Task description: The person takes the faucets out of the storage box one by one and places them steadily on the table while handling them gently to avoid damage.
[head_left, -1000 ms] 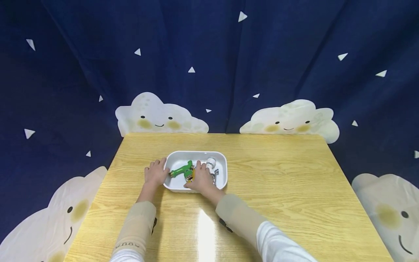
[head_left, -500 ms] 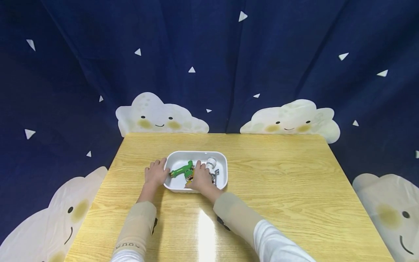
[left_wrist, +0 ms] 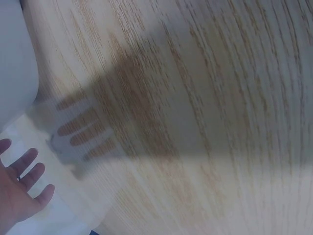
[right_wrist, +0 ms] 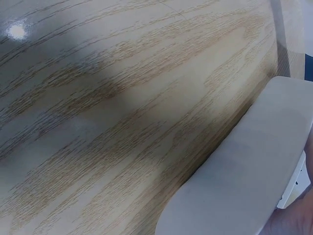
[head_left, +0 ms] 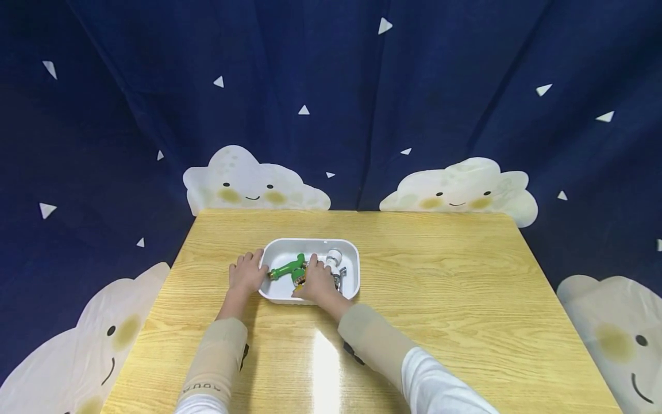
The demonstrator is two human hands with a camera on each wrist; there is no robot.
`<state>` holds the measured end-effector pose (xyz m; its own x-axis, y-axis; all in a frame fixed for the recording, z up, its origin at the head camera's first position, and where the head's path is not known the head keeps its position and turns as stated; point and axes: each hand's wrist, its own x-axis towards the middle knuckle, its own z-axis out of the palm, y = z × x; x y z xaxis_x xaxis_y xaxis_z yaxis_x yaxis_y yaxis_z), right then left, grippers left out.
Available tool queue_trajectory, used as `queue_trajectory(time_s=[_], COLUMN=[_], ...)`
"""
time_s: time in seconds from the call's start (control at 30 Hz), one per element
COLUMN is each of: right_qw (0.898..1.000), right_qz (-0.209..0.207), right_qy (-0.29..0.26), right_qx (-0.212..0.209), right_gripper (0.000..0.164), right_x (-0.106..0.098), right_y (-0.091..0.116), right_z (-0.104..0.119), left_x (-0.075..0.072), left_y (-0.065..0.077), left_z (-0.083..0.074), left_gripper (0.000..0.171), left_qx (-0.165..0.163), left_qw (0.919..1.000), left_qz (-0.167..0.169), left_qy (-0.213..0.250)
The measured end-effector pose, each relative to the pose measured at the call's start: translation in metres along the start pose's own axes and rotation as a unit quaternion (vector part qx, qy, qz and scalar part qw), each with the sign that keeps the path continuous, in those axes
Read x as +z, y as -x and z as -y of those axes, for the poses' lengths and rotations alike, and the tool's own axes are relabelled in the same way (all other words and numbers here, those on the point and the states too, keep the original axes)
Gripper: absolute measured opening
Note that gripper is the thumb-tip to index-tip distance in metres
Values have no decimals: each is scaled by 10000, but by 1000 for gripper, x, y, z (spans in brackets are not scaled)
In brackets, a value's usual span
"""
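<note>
My left hand (head_left: 248, 272) rests at the left end of a white plastic tub (head_left: 351, 247), its thumb over the rim. In the left wrist view, the fingers of that hand (left_wrist: 23, 188) are straight and spread. My right hand (head_left: 319, 283) reaches into the tub, fingers bent down over small parts, with the thumb beside a yellow piece (head_left: 299, 288). I cannot tell what it grips. Left of it lies a green tap (head_left: 287, 269) with a brass end and a round green piece (head_left: 297, 277). To its right are a white fitting (head_left: 333, 259) and a chrome part (head_left: 341, 277).
The tub stands on a wood-grain table (head_left: 439, 299), left of its middle and nearer the back. A dark blue curtain (head_left: 331, 75) with cloud prints hangs behind and along both sides. The tub's outer wall (right_wrist: 244, 161) fills the lower right of the right wrist view.
The right hand shifts very slightly over the parts and covers more of the yellow piece, while its forearm moves a little left. The left hand and the tub stay in place.
</note>
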<state>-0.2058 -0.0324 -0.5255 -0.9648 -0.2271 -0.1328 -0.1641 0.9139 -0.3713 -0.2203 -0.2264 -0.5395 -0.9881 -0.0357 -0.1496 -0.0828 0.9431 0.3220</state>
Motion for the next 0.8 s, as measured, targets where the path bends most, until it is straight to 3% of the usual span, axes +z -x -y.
queue_trajectory(time_s=[0.8], right_qw=[9999], right_qz=[93], right_qy=[-71], right_qx=[18], right_gripper=[107], right_x=[-1], right_y=[-3], right_z=[0], left_x=[2], left_y=[-2], left_z=[1], left_gripper=[54], left_qx=[-73], left_qw=[9999], left_qz=[59], left_qy=[-77])
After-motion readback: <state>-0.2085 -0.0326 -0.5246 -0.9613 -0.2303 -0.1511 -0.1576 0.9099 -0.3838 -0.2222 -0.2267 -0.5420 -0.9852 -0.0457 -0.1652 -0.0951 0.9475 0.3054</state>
